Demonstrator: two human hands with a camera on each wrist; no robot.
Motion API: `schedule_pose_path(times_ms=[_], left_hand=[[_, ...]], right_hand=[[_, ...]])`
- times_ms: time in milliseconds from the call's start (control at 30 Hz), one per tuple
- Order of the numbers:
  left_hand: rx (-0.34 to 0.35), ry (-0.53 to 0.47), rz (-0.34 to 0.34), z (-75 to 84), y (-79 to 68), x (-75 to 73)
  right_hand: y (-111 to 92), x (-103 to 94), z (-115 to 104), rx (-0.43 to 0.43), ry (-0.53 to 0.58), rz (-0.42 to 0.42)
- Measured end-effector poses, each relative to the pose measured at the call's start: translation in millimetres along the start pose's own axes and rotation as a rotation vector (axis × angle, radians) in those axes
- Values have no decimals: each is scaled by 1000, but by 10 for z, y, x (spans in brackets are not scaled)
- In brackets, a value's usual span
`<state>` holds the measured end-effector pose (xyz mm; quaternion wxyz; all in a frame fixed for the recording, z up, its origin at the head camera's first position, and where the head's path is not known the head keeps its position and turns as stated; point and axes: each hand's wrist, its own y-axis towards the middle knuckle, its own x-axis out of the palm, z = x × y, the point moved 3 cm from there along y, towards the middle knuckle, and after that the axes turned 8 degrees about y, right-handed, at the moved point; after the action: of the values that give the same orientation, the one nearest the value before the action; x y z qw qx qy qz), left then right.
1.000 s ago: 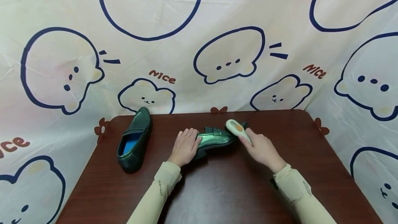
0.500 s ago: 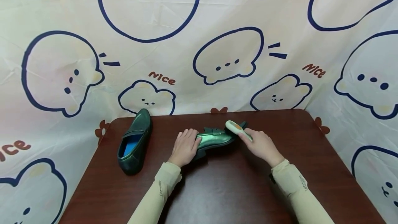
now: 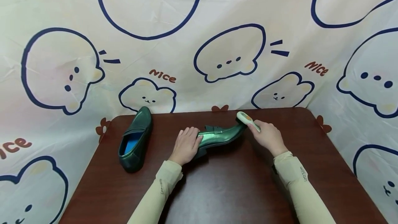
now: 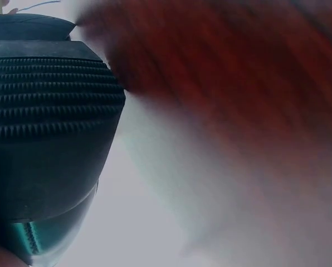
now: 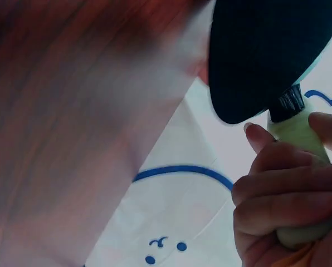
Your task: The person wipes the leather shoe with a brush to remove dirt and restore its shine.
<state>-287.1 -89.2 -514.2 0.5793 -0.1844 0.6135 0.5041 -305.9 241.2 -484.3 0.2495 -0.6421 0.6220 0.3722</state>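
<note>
My left hand (image 3: 185, 145) grips the heel end of a shiny green loafer (image 3: 222, 136), its toe pointing right. In the left wrist view the loafer's dark ridged heel (image 4: 49, 100) faces the camera. Curled round the pale green handle of a shoe brush (image 3: 247, 121) is my right hand (image 3: 269, 138). The brush head lies at the loafer's toe tip. From the right wrist, black bristles (image 5: 287, 104) show right against the toe, beside the dark sole (image 5: 266, 55). A second green loafer (image 3: 135, 141) with a blue insole stands at the left of the table, toe away from me.
The dark brown wooden table (image 3: 236, 189) has rounded far corners. A pale curtain (image 3: 183, 54) with cartoon bear outlines hangs behind it and along both sides. The second loafer's toe reaches the table's far edge.
My right hand has moved the shoe brush right and slightly away, from the upper front of the loafer to its toe tip. My left hand keeps its grip in place.
</note>
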Motion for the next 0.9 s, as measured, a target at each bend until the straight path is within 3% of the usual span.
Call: schedule_pose_path(times_ms=[133, 300, 433, 633, 767, 900], left_hand=[[-1, 15, -14, 6, -47, 22], [-5, 16, 2, -6, -63, 12], [-7, 8, -15, -22, -34, 6], [-18, 30, -14, -51, -25, -59], [-14, 43, -9, -37, 5, -54], [1, 62, -31, -5, -2, -23]], right_hand=[[59, -39, 51, 34, -56, -18], [176, -93, 118, 17, -147, 4], [164, -125, 137, 11, -118, 6], [-19, 6, -240, -65, 77, -124], [-174, 74, -464, -116, 33, -181], [-255, 94, -492, -106, -22, -188]])
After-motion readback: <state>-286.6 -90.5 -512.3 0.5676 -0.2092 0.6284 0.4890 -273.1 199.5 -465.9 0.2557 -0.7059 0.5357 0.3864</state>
